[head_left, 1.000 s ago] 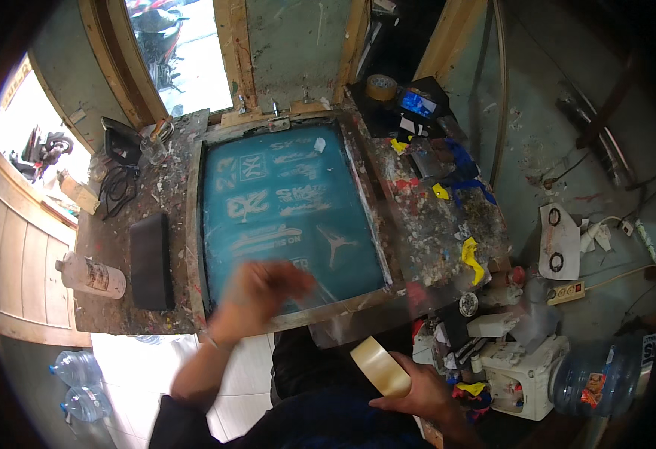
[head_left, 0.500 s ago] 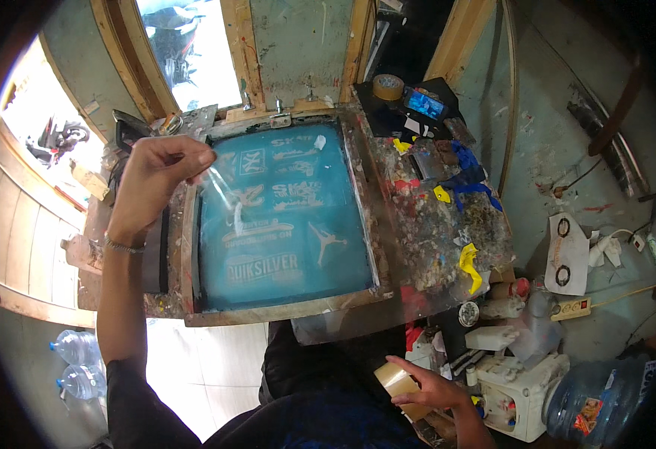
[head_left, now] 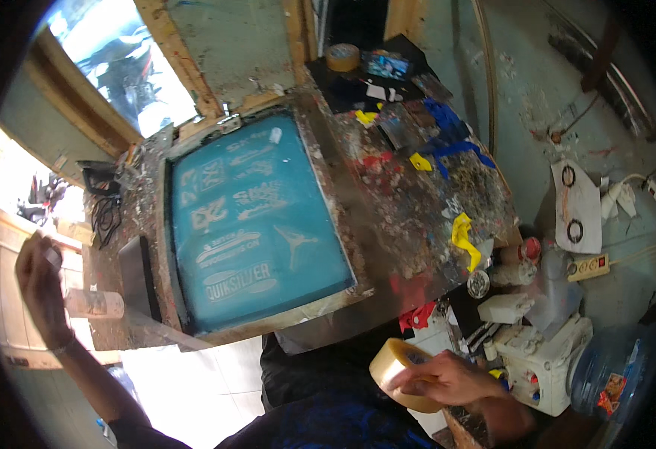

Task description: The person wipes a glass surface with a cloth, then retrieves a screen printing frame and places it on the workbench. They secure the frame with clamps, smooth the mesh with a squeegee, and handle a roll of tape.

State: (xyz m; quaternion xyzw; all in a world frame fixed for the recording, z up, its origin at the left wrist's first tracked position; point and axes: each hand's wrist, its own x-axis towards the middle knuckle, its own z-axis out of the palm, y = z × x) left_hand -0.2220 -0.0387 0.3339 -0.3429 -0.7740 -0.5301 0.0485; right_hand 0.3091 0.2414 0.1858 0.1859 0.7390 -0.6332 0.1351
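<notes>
A teal printing screen [head_left: 257, 217] in a paint-crusted frame lies on the stained worktable [head_left: 432, 194]. My right hand [head_left: 447, 380] is low at the front, closed around a roll of clear packing tape [head_left: 397, 367]. My left hand [head_left: 37, 271] is raised far out to the left of the table, fingers pinched on a small pale piece, seemingly a bit of tape [head_left: 51, 257]. Just below that hand a pale bottle [head_left: 94, 304] lies on the table's left edge, beside a dark flat block [head_left: 135, 275].
A brown tape roll [head_left: 343, 57] and a small device sit at the table's back. Yellow and blue scraps [head_left: 462, 238] litter the right side. A white machine [head_left: 541, 352], small pots and a large water bottle [head_left: 605, 370] crowd the lower right. A cable tangle [head_left: 105, 217] lies at left.
My left hand has swung from the screen's upper left corner out to the far left. My right hand with the tape roll has stayed low at the front.
</notes>
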